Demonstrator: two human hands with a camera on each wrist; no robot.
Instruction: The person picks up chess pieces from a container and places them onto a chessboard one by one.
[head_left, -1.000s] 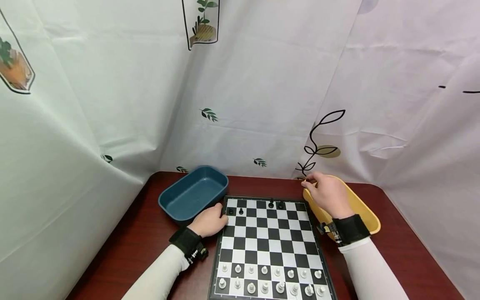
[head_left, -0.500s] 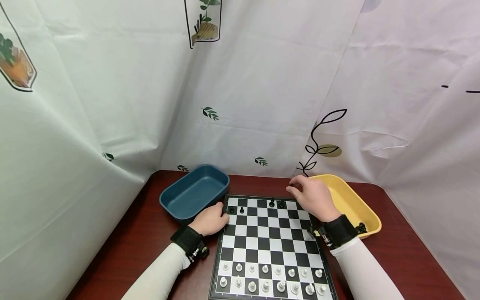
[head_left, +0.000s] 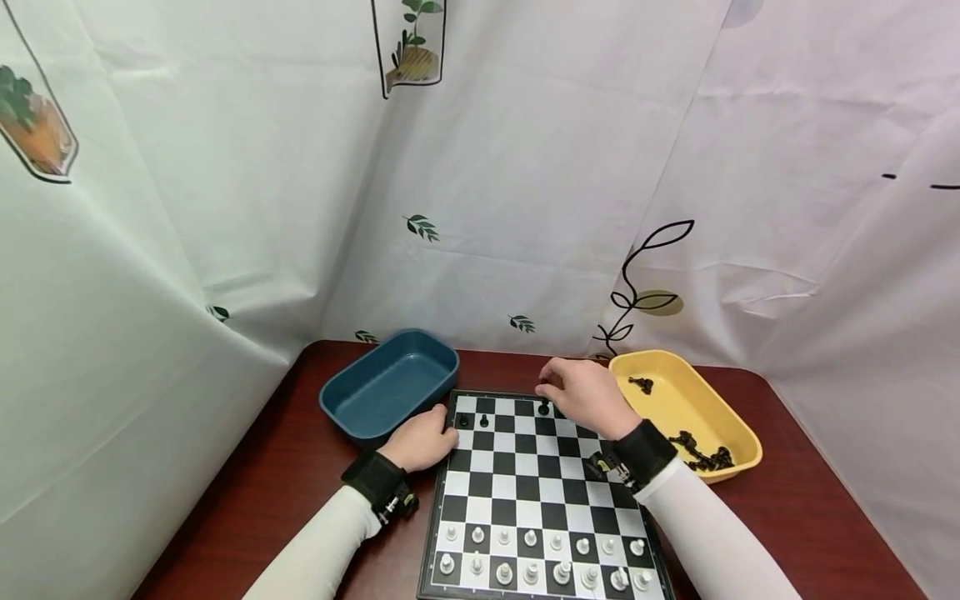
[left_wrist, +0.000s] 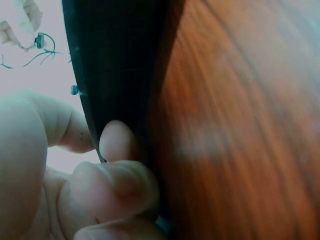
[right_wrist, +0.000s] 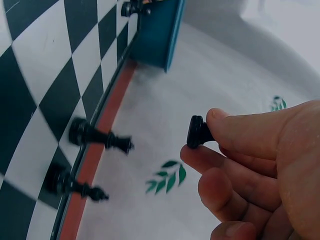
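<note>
My left hand [head_left: 417, 440] grips the left edge of the black-and-white chessboard [head_left: 536, 467]; in the left wrist view its fingers curl around the dark board side [left_wrist: 112, 60]. Over the board's back edge, my right hand [head_left: 587, 396] pinches a small black chess piece [right_wrist: 196, 132] between thumb and fingertip, base outward, its upper part hidden. Two tall black pieces stand near it in the right wrist view, one [right_wrist: 100, 136] beyond the other [right_wrist: 75, 185]. At the back left corner are a black piece [head_left: 463, 420] and a black pawn [head_left: 483, 421].
Two rows of white chess pieces [head_left: 529, 573] stand along the near side. A yellow tray [head_left: 693, 383] with several black pieces [head_left: 701, 454] lies right of the board. An unfilled blue tray [head_left: 386, 379] sits at the back left, close to my left hand. A white curtain [head_left: 480, 208] hangs behind the table.
My right hand has moved left from the yellow tray to above the board's back edge, carrying the black piece. More of the tray's contents now shows. The left hand stays on the board.
</note>
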